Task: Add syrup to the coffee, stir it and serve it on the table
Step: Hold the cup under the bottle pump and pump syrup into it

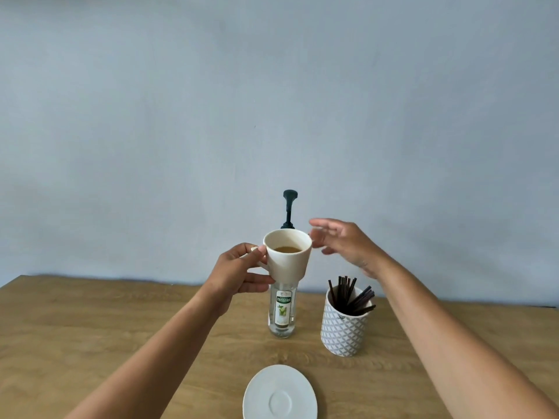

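My left hand (242, 269) grips the handle of a white coffee cup (289, 261) and holds it up in the air, in front of the syrup bottle. Brown coffee shows inside the cup. The clear syrup bottle (282, 311) with a green-and-white label stands on the wooden table (90, 328); its black pump head (289, 207) rises above the cup's rim. My right hand (341, 243) hovers just right of the cup and pump, fingers spread, holding nothing. A white saucer (279, 393) lies empty at the table's near edge.
A patterned grey-and-white ceramic holder (344, 328) with several dark stir sticks (351, 294) stands right of the bottle, under my right forearm. A plain blue-grey wall rises behind the table's far edge.
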The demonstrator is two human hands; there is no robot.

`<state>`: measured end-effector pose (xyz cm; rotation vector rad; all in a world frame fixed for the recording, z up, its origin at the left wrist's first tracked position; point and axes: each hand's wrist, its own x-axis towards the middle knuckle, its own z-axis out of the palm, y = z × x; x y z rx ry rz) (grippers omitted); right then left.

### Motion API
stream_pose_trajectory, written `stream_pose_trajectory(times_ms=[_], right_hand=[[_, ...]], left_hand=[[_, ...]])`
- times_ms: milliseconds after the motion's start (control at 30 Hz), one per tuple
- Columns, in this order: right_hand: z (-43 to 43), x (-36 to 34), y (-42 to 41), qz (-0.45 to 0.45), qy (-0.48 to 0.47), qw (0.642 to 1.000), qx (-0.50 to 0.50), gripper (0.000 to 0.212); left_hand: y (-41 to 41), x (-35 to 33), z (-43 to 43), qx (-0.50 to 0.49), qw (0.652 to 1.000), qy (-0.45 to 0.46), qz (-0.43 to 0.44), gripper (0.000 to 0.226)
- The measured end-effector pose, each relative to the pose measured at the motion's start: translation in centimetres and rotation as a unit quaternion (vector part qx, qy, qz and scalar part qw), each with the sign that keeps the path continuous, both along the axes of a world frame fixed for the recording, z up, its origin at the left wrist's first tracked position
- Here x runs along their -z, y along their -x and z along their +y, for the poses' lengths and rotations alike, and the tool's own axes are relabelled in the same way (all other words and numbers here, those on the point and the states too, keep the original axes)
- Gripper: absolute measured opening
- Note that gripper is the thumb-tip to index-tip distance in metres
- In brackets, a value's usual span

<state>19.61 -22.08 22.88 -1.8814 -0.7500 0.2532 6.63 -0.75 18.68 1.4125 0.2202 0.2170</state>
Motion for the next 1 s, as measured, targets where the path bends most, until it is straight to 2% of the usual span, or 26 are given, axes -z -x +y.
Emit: stream_pose_trajectory(times_ms=[133,267,333,433,500,567,633,700,800,1000], right_hand=[[2.1,-3.8,-2.1,-0.044,-0.033,0.996,0.066,0.047],[5.6,-6.6,-4.2,-0.069,0.006,0.995,0.077,0.079],[7.4,-7.4,-4.9,-0.073,0.048,0.994,0.063,0.082],[9.7,-7.9,-5.9,-0.072,0.109,0.990,0.048,0.057],[10.8,-7.9,-6.3,-0.076,0.140,0.987,0.040,0.055],[11.5,-7.8,-6.5,-0.075,0.171,0.982,0.032,0.064],[12.1,-7.8,-6.5,-0.069,0.193,0.978,0.025,0.084],[12.5,-7.9,-6.1,-0.062,0.204,0.977,0.016,0.091],[13.0,-7.7,-6.2,-0.059,0.224,0.973,0.015,0.087],[13.2,-6.8,-6.9,-0.042,0.211,0.976,0.020,0.062]], left_hand=[[-0.8,-0.7,0.5,-0.012,1.000,0.001,-0.010,0.019],[-1.5,-0.9,0.7,-0.021,1.000,0.006,-0.016,0.019],[-1.8,-0.9,0.8,-0.023,1.000,0.006,-0.018,0.020],[-2.2,-0.8,0.8,-0.025,1.000,0.004,-0.017,0.021],[-2.4,-0.8,0.8,-0.025,1.000,0.005,-0.016,0.020],[-2.6,-0.7,0.8,-0.025,1.000,0.009,-0.016,0.019],[-2.6,-0.7,0.8,-0.025,0.999,0.011,-0.016,0.019],[-2.7,-0.7,0.9,-0.024,1.000,0.009,-0.015,0.020],[-2.8,-0.8,1.0,-0.024,1.000,0.009,-0.014,0.021],[-3.1,-0.7,1.4,-0.025,0.999,0.017,-0.012,0.022]])
